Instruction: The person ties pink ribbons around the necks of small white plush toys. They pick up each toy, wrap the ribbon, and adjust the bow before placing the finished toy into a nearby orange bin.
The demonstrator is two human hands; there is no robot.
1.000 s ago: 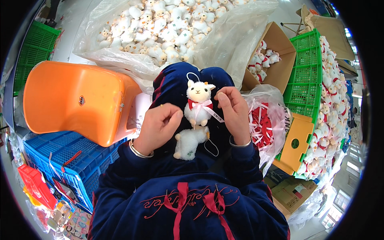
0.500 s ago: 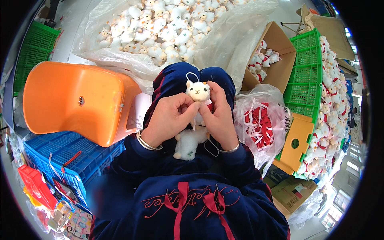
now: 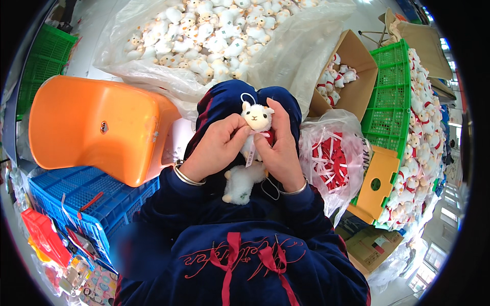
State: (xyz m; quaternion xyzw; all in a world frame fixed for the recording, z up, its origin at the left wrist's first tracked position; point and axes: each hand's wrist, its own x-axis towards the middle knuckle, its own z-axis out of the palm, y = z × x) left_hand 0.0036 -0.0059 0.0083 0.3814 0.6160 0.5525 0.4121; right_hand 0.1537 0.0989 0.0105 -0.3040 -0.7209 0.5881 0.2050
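A small white plush animal (image 3: 256, 117) with a loop cord on its head is held upright over my lap, face toward me. My right hand (image 3: 282, 153) wraps its side, thumb pressing on the red scarf (image 3: 270, 136) at its neck. At the other side of the neck, my left hand (image 3: 217, 148) has thumb and forefinger closed on the toy's edge; what exactly they pinch is partly hidden. Down the toy's front hangs a white ribbon end (image 3: 250, 157). A second white plush toy (image 3: 242, 184) lies in my lap below the hands, its cord by my right wrist.
A large clear plastic bag (image 3: 286, 61) of white plush toys lies ahead. At right are a carton (image 3: 357, 66), a bag of red-and-white scarves (image 3: 332, 158) and a green crate (image 3: 388, 97) beside heaped scarfed toys. An orange chair (image 3: 92, 127) and blue crate (image 3: 97, 196) stand left.
The held toy has shifted slightly right and turned a little. My fingertips have moved apart at its neck, showing more of the red scarf and the hanging white ribbon.
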